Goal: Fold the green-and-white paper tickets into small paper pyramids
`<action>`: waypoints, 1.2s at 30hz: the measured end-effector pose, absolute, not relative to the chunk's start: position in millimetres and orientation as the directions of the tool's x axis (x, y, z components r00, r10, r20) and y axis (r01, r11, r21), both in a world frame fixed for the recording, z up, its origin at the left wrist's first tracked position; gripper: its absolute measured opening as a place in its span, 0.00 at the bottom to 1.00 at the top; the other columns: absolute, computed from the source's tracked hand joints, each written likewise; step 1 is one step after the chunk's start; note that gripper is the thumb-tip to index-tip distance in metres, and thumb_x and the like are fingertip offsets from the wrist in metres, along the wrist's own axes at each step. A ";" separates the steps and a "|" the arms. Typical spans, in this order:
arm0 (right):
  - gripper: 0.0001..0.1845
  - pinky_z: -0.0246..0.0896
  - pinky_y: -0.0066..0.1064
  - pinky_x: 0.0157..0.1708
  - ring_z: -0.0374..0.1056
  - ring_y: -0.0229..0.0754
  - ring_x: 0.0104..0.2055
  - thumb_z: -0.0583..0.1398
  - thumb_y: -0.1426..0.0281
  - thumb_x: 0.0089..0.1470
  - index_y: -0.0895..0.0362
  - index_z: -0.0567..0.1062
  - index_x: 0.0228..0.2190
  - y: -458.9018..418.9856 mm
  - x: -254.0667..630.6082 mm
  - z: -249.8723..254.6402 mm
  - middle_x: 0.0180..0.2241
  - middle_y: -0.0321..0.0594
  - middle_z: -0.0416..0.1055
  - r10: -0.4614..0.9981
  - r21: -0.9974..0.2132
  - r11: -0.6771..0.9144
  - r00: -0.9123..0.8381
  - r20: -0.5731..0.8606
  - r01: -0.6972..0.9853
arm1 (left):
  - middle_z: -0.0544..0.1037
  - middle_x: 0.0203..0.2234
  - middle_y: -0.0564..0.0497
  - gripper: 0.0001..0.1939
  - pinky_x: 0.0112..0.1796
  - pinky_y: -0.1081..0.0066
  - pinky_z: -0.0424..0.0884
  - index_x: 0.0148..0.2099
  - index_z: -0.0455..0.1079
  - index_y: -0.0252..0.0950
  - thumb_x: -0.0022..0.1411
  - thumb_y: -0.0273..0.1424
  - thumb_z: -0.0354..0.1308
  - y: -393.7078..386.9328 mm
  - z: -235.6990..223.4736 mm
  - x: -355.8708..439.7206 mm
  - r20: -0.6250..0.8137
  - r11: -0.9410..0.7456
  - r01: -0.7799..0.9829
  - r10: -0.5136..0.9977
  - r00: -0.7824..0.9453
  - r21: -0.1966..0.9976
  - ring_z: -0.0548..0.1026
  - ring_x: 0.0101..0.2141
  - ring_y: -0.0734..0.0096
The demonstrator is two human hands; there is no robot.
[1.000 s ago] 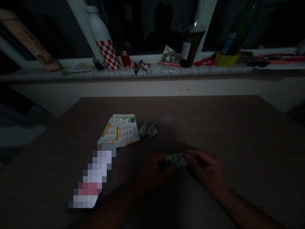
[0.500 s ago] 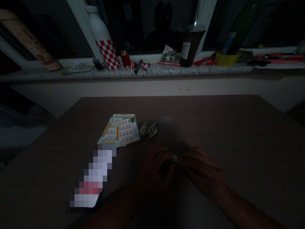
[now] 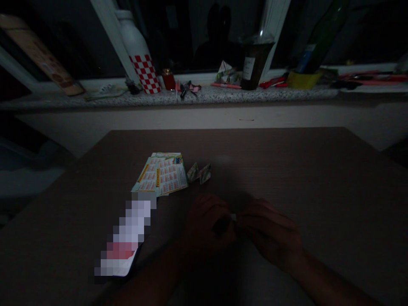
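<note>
Close together above the dim table, my left hand [image 3: 207, 223] and my right hand [image 3: 270, 229] pinch a small piece of paper [image 3: 233, 217] between their fingertips. Only a pale bit of it shows; the fingers hide the rest. Both hands are closed, with the fingers bent inward. Just beyond my left hand lie two small folded paper shapes [image 3: 199, 173]. They are next to a fanned stack of printed cards [image 3: 170, 176] with calendar-like grids. A phone [image 3: 129, 238] with a lit, blurred-out screen lies left of my left forearm.
The wooden table [image 3: 287, 157] ends at a wall below a speckled stone sill [image 3: 207, 95]. On the sill are a red-and-white checkered bottle [image 3: 145, 70], a small red jar [image 3: 168, 79], a dark plastic cup [image 3: 253, 68], a yellow holder [image 3: 302, 80] with a green bottle, and red items.
Both hands have stayed in nearly the same place. My left fingers have drawn in, and a little less of the pale paper shows between the fingertips. Everything else is unmoved.
</note>
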State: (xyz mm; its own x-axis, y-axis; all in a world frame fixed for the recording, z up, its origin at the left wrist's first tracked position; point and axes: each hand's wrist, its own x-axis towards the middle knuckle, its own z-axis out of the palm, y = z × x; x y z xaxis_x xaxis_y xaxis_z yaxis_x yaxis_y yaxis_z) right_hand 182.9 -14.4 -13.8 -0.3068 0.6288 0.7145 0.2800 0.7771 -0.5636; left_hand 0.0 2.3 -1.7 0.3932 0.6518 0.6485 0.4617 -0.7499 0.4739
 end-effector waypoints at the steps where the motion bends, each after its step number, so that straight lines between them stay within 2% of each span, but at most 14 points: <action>1: 0.18 0.69 0.37 0.34 0.73 0.43 0.34 0.61 0.83 0.49 0.54 0.75 0.40 -14.7 183.3 -13.3 0.33 0.41 0.77 0.627 -0.562 0.778 -0.295 0.720 0.280 | 0.76 0.27 0.49 0.05 0.34 0.67 0.68 0.31 0.66 0.36 0.50 0.23 0.56 2.5 -1.6 -0.4 0.646 -0.745 0.467 0.656 0.390 0.476 0.72 0.30 0.68; 15: 0.12 0.69 0.34 0.29 0.72 0.43 0.33 0.62 0.81 0.50 0.55 0.75 0.36 -17.7 185.6 -8.8 0.30 0.42 0.75 0.684 -0.593 0.691 -0.110 0.721 0.414 | 0.75 0.27 0.50 0.03 0.35 0.69 0.69 0.30 0.66 0.37 0.53 0.25 0.57 4.3 -5.0 -5.1 0.545 -0.613 0.482 0.786 0.293 0.626 0.73 0.31 0.69; 21: 0.14 0.68 0.33 0.31 0.71 0.42 0.33 0.62 0.83 0.49 0.56 0.74 0.37 -15.7 184.2 -14.8 0.31 0.40 0.74 0.682 -0.608 0.683 -0.055 0.729 0.404 | 0.74 0.27 0.51 0.02 0.33 0.70 0.69 0.29 0.66 0.36 0.54 0.25 0.56 3.2 -7.3 -4.9 0.512 -0.542 0.464 0.835 0.203 0.700 0.73 0.29 0.71; 25: 0.14 0.67 0.32 0.31 0.71 0.41 0.33 0.61 0.84 0.49 0.56 0.73 0.36 -15.4 182.7 -16.0 0.30 0.39 0.73 0.697 -0.638 0.676 -0.040 0.716 0.369 | 0.73 0.26 0.52 0.02 0.32 0.72 0.68 0.29 0.66 0.36 0.54 0.25 0.56 2.3 -7.8 -3.4 0.441 -0.452 0.431 0.888 0.133 0.781 0.73 0.29 0.71; 29: 0.14 0.65 0.31 0.32 0.69 0.39 0.33 0.61 0.84 0.49 0.56 0.73 0.37 -14.9 182.7 -22.1 0.31 0.38 0.72 0.712 -0.691 0.636 0.084 0.697 0.344 | 0.72 0.26 0.54 0.04 0.33 0.74 0.67 0.29 0.65 0.36 0.57 0.27 0.54 2.2 -9.5 -5.1 0.354 -0.346 0.395 0.934 0.056 0.851 0.71 0.30 0.72; 33: 0.15 0.64 0.30 0.32 0.68 0.38 0.34 0.61 0.83 0.49 0.55 0.72 0.38 -13.7 182.9 -27.1 0.32 0.38 0.72 0.718 -0.717 0.607 0.149 0.680 0.342 | 0.74 0.30 0.53 0.02 0.35 0.73 0.67 0.35 0.67 0.36 0.59 0.28 0.54 0.4 -9.6 -4.3 0.271 -0.269 0.383 0.961 0.052 0.883 0.72 0.33 0.71; 36: 0.14 0.65 0.30 0.32 0.69 0.39 0.34 0.59 0.84 0.51 0.55 0.73 0.37 -13.5 183.3 -25.3 0.31 0.38 0.72 0.740 -0.724 0.613 0.089 0.666 0.316 | 0.75 0.35 0.50 0.10 0.38 0.71 0.68 0.45 0.66 0.36 0.59 0.29 0.55 -1.7 -9.3 -0.1 0.181 -0.211 0.353 0.977 0.116 0.911 0.73 0.37 0.69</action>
